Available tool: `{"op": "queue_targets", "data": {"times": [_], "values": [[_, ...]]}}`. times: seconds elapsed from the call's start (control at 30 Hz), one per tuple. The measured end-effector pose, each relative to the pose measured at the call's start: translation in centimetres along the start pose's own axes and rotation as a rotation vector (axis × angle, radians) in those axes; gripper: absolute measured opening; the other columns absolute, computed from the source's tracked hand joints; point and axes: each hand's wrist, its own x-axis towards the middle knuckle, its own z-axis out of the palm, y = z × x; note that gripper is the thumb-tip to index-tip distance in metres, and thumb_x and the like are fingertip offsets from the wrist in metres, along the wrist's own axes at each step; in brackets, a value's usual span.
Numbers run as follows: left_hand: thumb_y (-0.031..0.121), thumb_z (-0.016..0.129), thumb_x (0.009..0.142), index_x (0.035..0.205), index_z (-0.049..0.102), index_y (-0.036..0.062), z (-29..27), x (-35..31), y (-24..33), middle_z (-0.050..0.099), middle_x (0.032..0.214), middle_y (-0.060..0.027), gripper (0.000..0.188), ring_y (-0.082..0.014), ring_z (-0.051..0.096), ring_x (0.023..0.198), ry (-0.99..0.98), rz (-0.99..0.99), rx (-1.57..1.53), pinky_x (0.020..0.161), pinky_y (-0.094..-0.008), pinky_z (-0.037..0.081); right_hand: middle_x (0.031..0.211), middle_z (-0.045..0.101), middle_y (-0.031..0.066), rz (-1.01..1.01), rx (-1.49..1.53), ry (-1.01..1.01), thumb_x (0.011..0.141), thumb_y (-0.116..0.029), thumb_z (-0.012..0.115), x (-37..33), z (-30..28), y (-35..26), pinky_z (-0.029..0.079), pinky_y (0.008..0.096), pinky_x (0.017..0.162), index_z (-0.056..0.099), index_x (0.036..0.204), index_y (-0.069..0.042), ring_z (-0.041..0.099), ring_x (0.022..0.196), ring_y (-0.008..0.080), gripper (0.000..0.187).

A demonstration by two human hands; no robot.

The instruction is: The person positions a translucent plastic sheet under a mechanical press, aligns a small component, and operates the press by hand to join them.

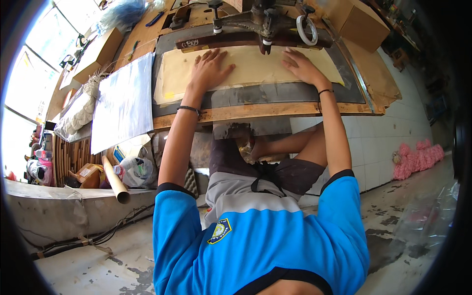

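Note:
A wide pale yellow sheet [255, 66] lies on the dark work surface [290, 96] of the bench in front of me. On its left part my left hand [212, 69] rests palm down, fingers spread. Towards its right part my right hand [306, 68] lies with fingers stretched out and nothing gripped. Just beyond the fingertips, a long dark brown bar [241, 40] runs across the sheet's far edge. Above the bar is a metal machine head [260, 22] with knobs and a white ring [307, 30] at its right. Some clear film shows around the sheet's edges.
Clear plastic sheets [123, 101] hang over the bench's left edge, beside a bundle of pale cord [83, 110]. Cardboard boxes [358, 22] stand at the far right. Below left are a cardboard tube [115, 179] and plastic bags. Pink bundles [418, 160] lie on the floor at right.

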Motion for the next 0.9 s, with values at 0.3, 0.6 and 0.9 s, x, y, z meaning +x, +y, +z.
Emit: {"op": "queue_targets", "data": {"times": [0.3, 0.6, 0.9], "values": [[0.058, 0.050, 0.099, 0.149, 0.053, 0.0108, -0.2, 0.1, -0.4, 0.045, 0.159, -0.0153, 0.069, -0.0305, 0.037, 0.151, -0.010, 0.035, -0.010, 0.127, -0.0487, 0.020, 0.163, 0.036, 0.0203, -0.074, -0.078, -0.003, 0.100, -0.058, 0.055, -0.9, 0.0, -1.9, 0.023, 0.0469, 0.125, 0.045, 0.153, -0.005, 0.030, 0.153, 0.0352, 0.076], [0.055, 0.050, 0.101, 0.155, 0.040, 0.0022, 0.7, 0.2, 0.8, 0.035, 0.163, -0.0227, 0.076, -0.0358, 0.030, 0.153, -0.091, 0.125, -0.041, 0.127, -0.0501, 0.019, 0.137, 0.058, 0.0222, -0.252, 0.024, -0.007, 0.096, -0.059, 0.057, 3.4, 2.4, -7.6, 0.037, 0.0575, 0.112, 0.055, 0.132, -0.004, 0.051, 0.132, 0.0406, 0.066], [0.057, 0.051, 0.099, 0.153, 0.046, 0.0062, -0.2, 1.4, 1.9, 0.039, 0.161, -0.0221, 0.074, -0.0354, 0.031, 0.153, -0.103, 0.043, -0.038, 0.127, -0.0489, 0.018, 0.155, 0.045, 0.0250, -0.200, 0.000, -0.053, 0.104, -0.061, 0.041, 4.3, 2.5, -7.7, 0.027, 0.0546, 0.121, 0.045, 0.150, -0.001, 0.040, 0.144, 0.0420, 0.076]]}}
